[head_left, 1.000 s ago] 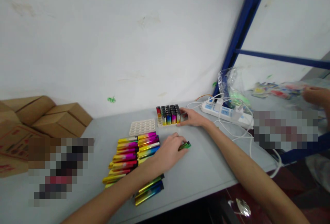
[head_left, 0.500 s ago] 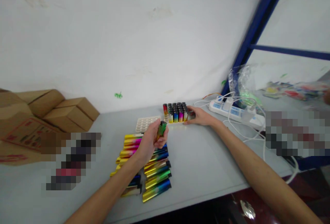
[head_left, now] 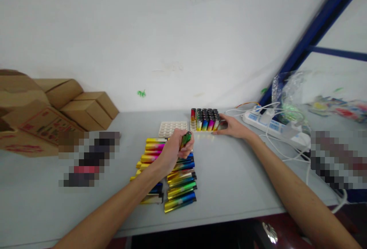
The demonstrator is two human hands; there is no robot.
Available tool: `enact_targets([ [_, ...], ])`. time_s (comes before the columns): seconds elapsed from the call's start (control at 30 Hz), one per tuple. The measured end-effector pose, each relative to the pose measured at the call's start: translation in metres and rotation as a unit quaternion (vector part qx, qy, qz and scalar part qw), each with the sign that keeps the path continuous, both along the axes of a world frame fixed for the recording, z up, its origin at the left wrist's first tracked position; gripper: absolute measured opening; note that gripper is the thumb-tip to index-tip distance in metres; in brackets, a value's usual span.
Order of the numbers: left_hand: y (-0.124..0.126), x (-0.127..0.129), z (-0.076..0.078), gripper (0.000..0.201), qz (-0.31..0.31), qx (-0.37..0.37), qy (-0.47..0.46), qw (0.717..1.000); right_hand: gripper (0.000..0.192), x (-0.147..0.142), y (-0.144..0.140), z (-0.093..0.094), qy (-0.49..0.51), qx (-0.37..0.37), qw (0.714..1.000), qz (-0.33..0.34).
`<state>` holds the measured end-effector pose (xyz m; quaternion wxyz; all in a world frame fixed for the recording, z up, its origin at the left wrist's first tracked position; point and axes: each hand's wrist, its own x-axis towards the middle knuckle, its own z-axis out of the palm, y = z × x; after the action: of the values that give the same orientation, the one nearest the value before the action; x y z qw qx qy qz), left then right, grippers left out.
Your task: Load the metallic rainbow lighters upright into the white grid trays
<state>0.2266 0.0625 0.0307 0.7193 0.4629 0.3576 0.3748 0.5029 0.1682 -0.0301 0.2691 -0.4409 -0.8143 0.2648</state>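
My left hand (head_left: pixel 179 146) is closed around a green and gold lighter (head_left: pixel 185 139), its dark top end showing above the fingers. It is just in front of a white tray (head_left: pixel 166 130) with rows of round holes. To the right, several black-topped lighters (head_left: pixel 205 123) stand upright in rows in a second white tray. My right hand (head_left: pixel 231 126) grips this tray's right end, thumb at the front corner and fingers behind. A red lighter (head_left: pixel 193 114) stands at the back left of that group. Loose shiny lighters (head_left: pixel 180 202) lie in two columns below my left hand, partly covered by my forearm.
Cardboard boxes (head_left: pixel 88 107) stand at the left. A white power strip (head_left: pixel 275 128) with plugs and tangled cables lies at the right, near clear plastic wrap (head_left: pixel 292 92) and a blue metal frame (head_left: pixel 311 37). A white wall rises behind the table.
The whole view has shifted, so the scene sits further right and a little higher. My left hand still holds the green lighter, and my right hand stays at the filled tray.
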Motion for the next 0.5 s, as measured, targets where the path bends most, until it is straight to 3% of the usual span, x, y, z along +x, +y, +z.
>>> enact_targets([
  [0.33,-0.0008,0.0025,-0.0007,0.036,0.04,0.007,0.043,0.998,0.072,-0.0002,-0.0005,-0.0004,0.028,-0.006,1.0,0.005],
  [0.5,0.0011,0.0016,-0.0023,0.039,0.022,0.014,0.021,0.999,0.074,-0.0018,-0.0009,0.0017,0.003,0.0,1.0,0.006],
])
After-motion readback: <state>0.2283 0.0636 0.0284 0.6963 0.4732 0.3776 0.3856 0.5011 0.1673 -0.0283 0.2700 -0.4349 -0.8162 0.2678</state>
